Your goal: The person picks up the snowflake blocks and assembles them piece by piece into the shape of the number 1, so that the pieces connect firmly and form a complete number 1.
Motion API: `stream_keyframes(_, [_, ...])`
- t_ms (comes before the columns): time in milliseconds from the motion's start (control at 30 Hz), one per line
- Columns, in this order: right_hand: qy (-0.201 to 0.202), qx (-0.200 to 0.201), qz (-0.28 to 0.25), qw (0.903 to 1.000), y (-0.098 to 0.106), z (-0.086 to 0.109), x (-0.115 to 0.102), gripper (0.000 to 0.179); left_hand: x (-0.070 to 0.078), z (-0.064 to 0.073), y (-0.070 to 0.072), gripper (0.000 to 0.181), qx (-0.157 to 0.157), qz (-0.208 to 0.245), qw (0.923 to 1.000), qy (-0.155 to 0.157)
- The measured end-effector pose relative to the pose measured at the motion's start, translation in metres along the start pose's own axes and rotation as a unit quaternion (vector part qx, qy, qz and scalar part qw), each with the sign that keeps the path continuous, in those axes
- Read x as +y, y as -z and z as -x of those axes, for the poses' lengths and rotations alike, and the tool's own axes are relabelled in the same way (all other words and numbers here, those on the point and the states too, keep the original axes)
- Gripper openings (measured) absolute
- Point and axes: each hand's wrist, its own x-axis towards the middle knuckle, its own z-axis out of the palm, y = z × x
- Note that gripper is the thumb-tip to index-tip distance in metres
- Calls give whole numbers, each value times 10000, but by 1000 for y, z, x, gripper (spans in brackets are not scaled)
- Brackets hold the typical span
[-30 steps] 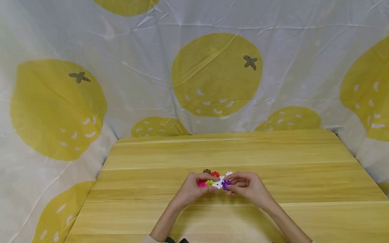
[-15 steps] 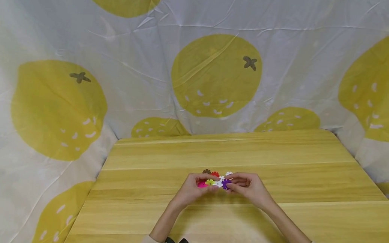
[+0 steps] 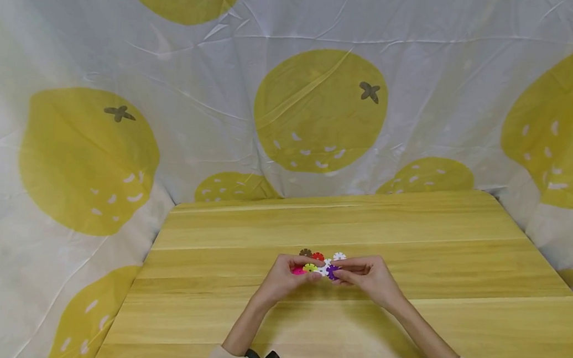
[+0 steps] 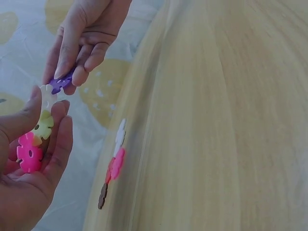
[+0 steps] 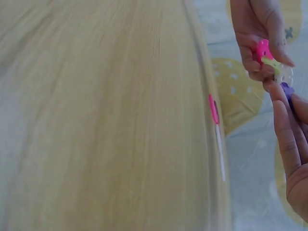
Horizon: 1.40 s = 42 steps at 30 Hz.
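Centrally, notched purple plastic disc pinched by right hand, similar pink, yellow-green and white discs gripped by left hand.

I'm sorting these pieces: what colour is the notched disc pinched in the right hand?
The notched disc is purple, clearest in the left wrist view.

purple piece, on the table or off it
Off it: the left wrist view shows the right hand pinching the purple piece in front of the cloth, apart from the table.
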Motion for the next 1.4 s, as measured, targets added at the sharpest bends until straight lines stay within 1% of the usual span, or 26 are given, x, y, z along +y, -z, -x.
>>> stream_keyframes(167, [123,36,43,9999,-4,0,-1,28,-1,-1,-1,22,20,99,9999,2])
stream_keyframes(333, [102,68,47,9999,-7,-1,-2,27,-4,-1,1,23,-15,134,9999,33])
stream_keyframes(500, [81,-10,-27,10000,-6,-1,0,32,-3,0,3,23,-71,103,9999,25])
stream_keyframes(600, [68,-16,-14,10000,-4,1,1,35,-2,1,4,23,-67,181,9998,28])
stream_keyframes(767, [136,-18,34,9999,-3,0,3,31,-2,1,5,24,-90,213,9997,32])
stream_keyframes(900, [131,-1,146,9998,-3,0,3,29,-2,0,5,23,-177,4,9998,25])
stream_keyframes(967, [70,52,197,9998,-3,-1,4,29,-1,-1,5,21,-219,-184,9996,-20])
stream_keyframes(1067, [-73,205,275,9994,-3,-1,5,29,-2,-1,3,24,-207,-694,9973,-122])
stream_keyframes(1133, [-181,326,364,9986,-3,-1,6,28,-2,-1,0,29,-136,-1104,9934,-280])
stream_keyframes(1200, [-301,398,445,9978,-3,-2,7,27,-1,0,-2,34,-58,-1562,9863,-535])
stream_keyframes(1233, [-358,408,468,9974,-3,-2,7,27,-1,0,-4,35,-36,-1785,9812,-736])
stream_keyframes(1300, [-465,417,511,9967,-4,-3,9,27,0,0,-7,38,28,-2213,9683,-1158])
stream_keyframes(1367, [-569,405,466,9965,-6,-5,10,27,1,-1,-10,39,102,-2506,9557,-1541])
stream_keyframes(1400, [-615,408,435,9963,-6,-5,10,28,1,-1,-11,40,149,-2578,9515,-1672])
